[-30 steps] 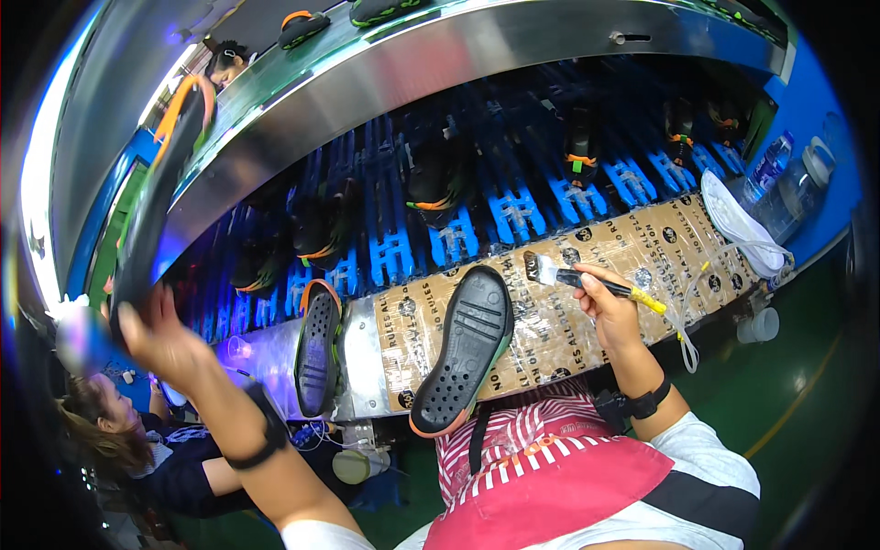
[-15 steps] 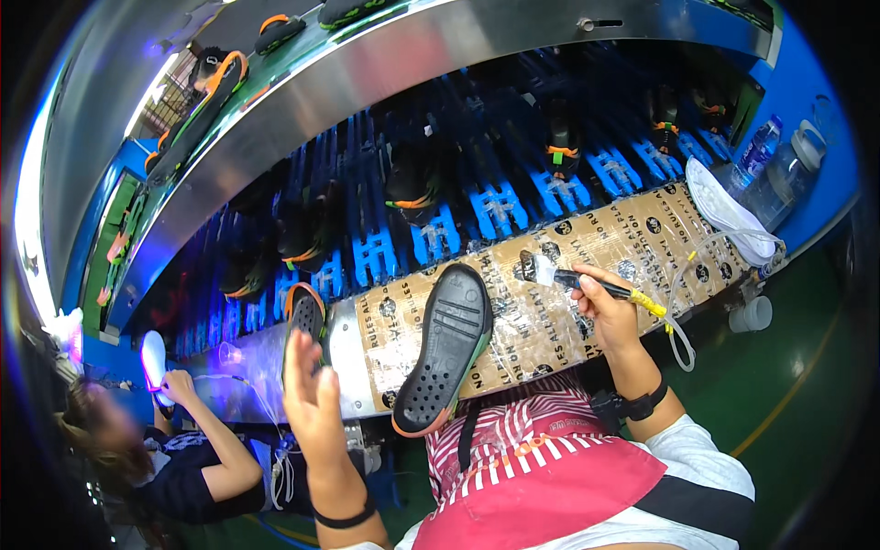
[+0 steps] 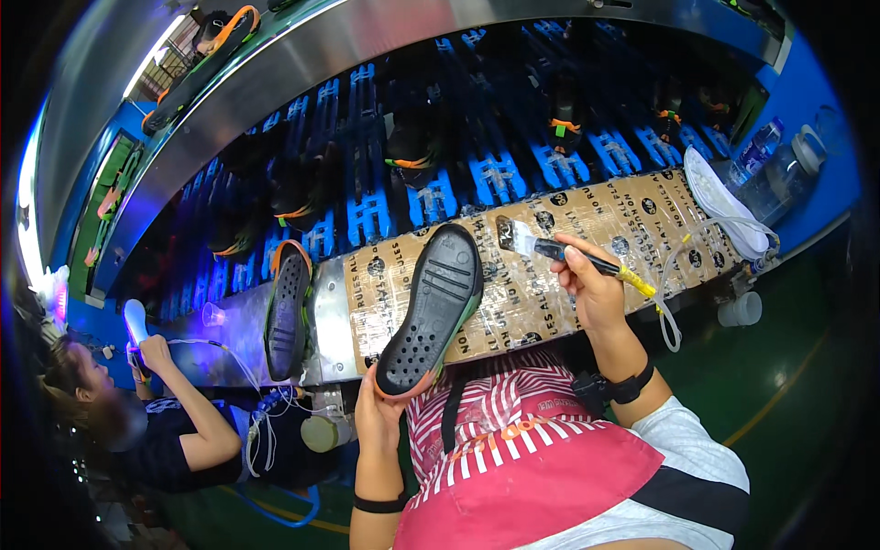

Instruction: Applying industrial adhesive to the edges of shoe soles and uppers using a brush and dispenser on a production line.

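Note:
My left hand [image 3: 377, 418] grips the rounded lower end of a dark shoe sole [image 3: 445, 280], its fingers partly hidden beneath it. This sole has an orange and green edge, slots toward the far end and round holes nearer me. It lies aslant over a cardboard-covered ledge [image 3: 632, 215]. In my right hand [image 3: 593, 291] is a flat brush [image 3: 561, 249] with a dark and yellow handle and a thin hose at its rear. The brush's pale head and dark bristles hover over the cardboard, right of the sole and apart from it. Another sole [image 3: 289, 316] rests on the metal to the left.
Behind the ledge runs a rack of blue holders [image 3: 497, 176] with several dark shoe uppers. A white tray [image 3: 718, 202] and bottles [image 3: 768, 179] stand at the right. At the left, a co-worker [image 3: 197, 431] holds a pale sole [image 3: 135, 321]. A metal beam [image 3: 385, 50] crosses above.
My left hand has come down from beside the second sole and taken hold of the near sole's lower end. Now that second sole shows fully. The brush has shifted slightly left.

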Demonstrator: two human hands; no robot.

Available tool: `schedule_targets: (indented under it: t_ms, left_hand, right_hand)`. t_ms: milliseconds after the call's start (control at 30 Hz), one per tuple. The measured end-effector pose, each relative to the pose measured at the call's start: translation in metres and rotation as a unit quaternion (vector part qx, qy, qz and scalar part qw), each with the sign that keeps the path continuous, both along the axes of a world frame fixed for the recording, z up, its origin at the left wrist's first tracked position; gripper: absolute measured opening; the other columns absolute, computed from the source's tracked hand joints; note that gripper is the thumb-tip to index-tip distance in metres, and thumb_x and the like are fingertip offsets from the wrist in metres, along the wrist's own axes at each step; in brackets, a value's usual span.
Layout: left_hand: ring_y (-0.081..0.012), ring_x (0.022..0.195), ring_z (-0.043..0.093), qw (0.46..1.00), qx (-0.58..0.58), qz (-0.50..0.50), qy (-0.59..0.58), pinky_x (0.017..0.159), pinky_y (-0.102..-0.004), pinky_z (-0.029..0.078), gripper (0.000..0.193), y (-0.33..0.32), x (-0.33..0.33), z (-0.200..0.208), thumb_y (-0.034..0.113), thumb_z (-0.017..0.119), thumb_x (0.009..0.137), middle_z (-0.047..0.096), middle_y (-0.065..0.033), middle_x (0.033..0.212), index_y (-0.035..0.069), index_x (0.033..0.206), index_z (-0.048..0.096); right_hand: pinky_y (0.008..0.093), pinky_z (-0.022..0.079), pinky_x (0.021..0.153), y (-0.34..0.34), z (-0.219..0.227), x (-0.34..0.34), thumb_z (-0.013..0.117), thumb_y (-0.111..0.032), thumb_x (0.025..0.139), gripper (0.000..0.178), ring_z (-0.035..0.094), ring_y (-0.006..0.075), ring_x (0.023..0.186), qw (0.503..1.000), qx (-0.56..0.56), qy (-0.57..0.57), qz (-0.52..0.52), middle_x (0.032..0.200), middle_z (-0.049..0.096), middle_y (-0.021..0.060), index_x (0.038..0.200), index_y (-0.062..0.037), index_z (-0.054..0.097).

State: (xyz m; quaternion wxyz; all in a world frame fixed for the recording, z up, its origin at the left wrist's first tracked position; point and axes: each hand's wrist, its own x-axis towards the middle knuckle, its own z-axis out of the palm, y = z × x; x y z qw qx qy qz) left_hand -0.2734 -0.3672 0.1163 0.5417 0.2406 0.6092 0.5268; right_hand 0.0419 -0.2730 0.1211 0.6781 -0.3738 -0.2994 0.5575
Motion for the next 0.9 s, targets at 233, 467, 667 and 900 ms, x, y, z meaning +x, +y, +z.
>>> schedule_targets:
  t_ms: [233,467,667,900]
  left_hand:
    - [-0.0339,0.108,0.054,0.946,-0.018,0.017,-0.324,0.093,-0.043,0.045,0.044,0.023,0.024,0.012,0.035,0.036,0.092,0.053,-0.0168,0.119,0.003,0.12,0.048]
    - [-0.0398,0.108,0.05,0.863,-0.011,-0.171,-0.476,0.084,-0.0493,0.044,0.065,0.038,0.061,-0.009,0.055,0.026,0.089,0.05,-0.0207,0.123,0.005,0.127,0.044]
    - [-0.0415,0.103,0.054,0.853,-0.047,-0.194,-0.483,0.082,-0.0515,0.047,0.064,0.046,0.071,-0.01,0.047,0.033,0.084,0.051,-0.0242,0.119,0.0,0.126,0.044]
    - [-0.0335,0.097,0.057,0.899,0.041,-0.121,-0.42,0.083,-0.0431,0.049,0.083,0.037,0.059,-0.008,0.068,0.038,0.079,0.054,-0.0233,0.112,0.0,0.125,0.045]
  right_hand:
    - [0.0162,0.039,0.048,-0.002,0.011,-0.018,0.058,-0.016,0.086,0.037,0.055,0.009,0.061,0.996,0.03,0.039,0.068,0.082,0.064,0.0153,0.115,0.0071,0.054]
    - [0.0169,0.041,0.049,-0.013,0.019,-0.023,0.063,-0.016,0.082,0.04,0.058,0.0115,0.063,0.991,0.032,0.09,0.091,0.083,0.063,0.0154,0.113,0.0066,0.052]
    - [0.0184,0.045,0.053,-0.021,0.024,-0.02,0.063,-0.01,0.08,0.032,0.058,0.0113,0.061,0.98,0.061,0.168,0.082,0.079,0.063,0.0126,0.107,0.0059,0.056]
    - [0.0176,0.046,0.056,-0.027,0.041,-0.028,0.062,-0.007,0.079,0.024,0.057,0.0081,0.062,0.985,0.021,0.08,0.15,0.077,0.063,0.0091,0.1,0.0049,0.06]
